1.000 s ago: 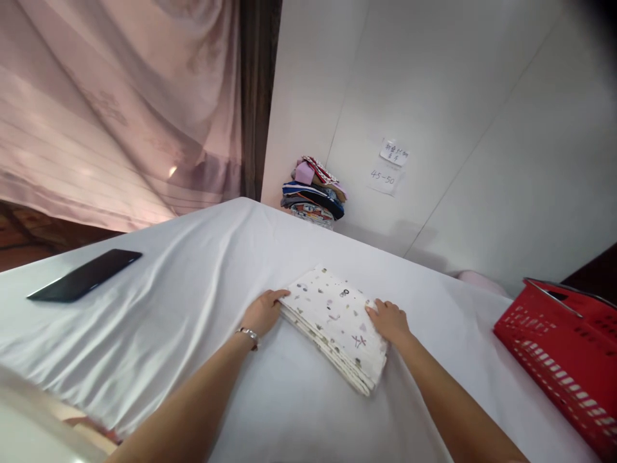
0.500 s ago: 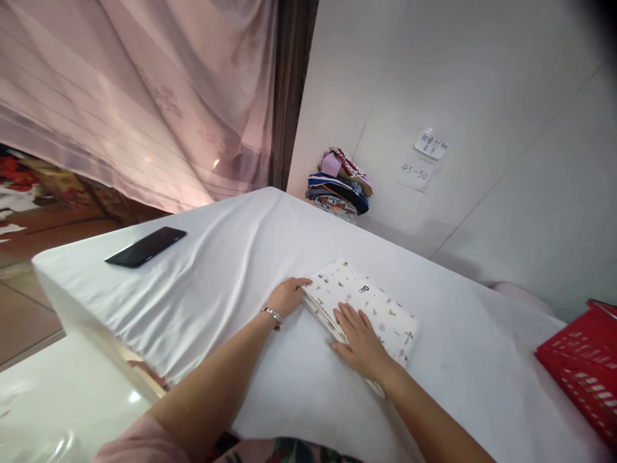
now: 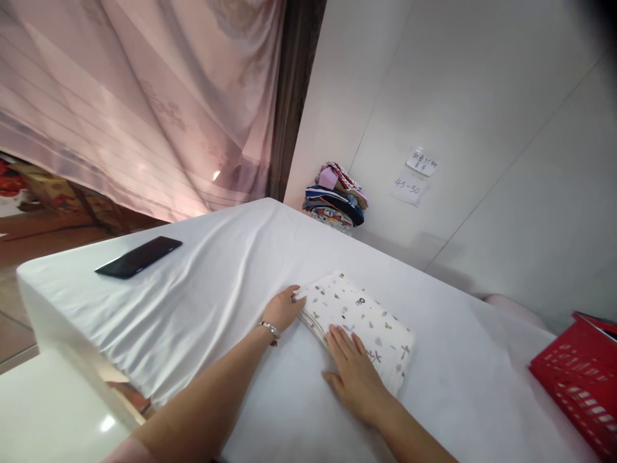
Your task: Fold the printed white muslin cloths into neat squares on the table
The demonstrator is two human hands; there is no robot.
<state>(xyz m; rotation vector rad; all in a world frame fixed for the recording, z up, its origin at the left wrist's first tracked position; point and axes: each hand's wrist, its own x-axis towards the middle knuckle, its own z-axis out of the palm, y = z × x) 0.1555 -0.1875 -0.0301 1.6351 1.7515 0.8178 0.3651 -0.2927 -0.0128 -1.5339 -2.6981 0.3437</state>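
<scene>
A folded white cloth with small printed motifs [image 3: 359, 312] lies on the white-covered table [image 3: 216, 292], its layers showing along the near left edge. At its left corner, the fingers of my left hand [image 3: 283, 308] are closed on the fabric; a bracelet circles that wrist. My right hand [image 3: 354, 370] rests flat across the cloth's near edge, fingers stretched out and thumb apart. What lies beneath the right palm is hidden.
A black phone-like slab [image 3: 139, 256] lies on the table's left part. Folded clothes [image 3: 336, 196] are stacked by the wall below paper notes [image 3: 409, 188]. A red plastic basket [image 3: 578, 379] stands at the right edge. A pink curtain [image 3: 183, 103] hangs behind.
The view has shifted slightly, so most things sit a little lower and further left. Both hands stay at the cloth, the left at its corner, the right on its near edge.
</scene>
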